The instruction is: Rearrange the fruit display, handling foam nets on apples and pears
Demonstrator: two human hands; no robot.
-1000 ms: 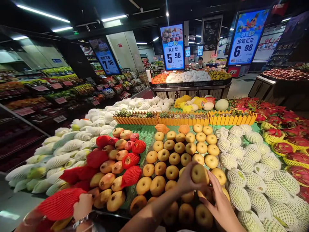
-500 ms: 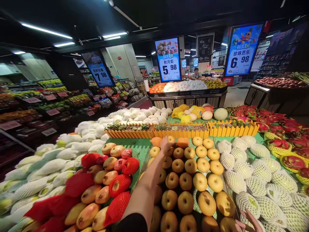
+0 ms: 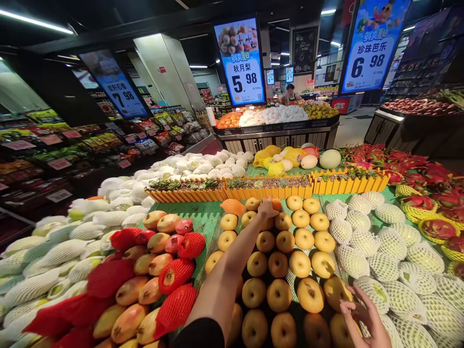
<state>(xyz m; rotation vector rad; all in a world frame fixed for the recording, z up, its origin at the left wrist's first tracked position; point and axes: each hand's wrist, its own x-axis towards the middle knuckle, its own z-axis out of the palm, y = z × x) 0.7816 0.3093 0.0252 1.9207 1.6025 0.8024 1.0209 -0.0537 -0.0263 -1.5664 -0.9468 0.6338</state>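
My left hand (image 3: 267, 210) is stretched across the rows of round brown pears (image 3: 266, 241) to the far end, just in front of the orange planter. Its fingers look spread against an orange foam-netted fruit (image 3: 276, 204), partly covering it; the far fingertips are hidden. A second orange-netted fruit (image 3: 233, 207) lies to the left, with a bare pear (image 3: 253, 204) between the two. At the lower right, my right hand (image 3: 365, 316) hovers over the near pears beside the white-netted fruits (image 3: 403, 305). Its fingers are apart and hold nothing.
Pomegranates (image 3: 149, 289), some in red nets, lie left of the pears. An orange fence-like planter (image 3: 268, 187) crosses behind them, with melons (image 3: 329, 158) beyond. Dragon fruit (image 3: 442, 222) fills the right side. A person (image 3: 290, 94) is at the far stand.
My left hand has shifted right, from beside the left orange-netted fruit to the right one. My right hand has come further up into view. The camera view has tilted down slightly.
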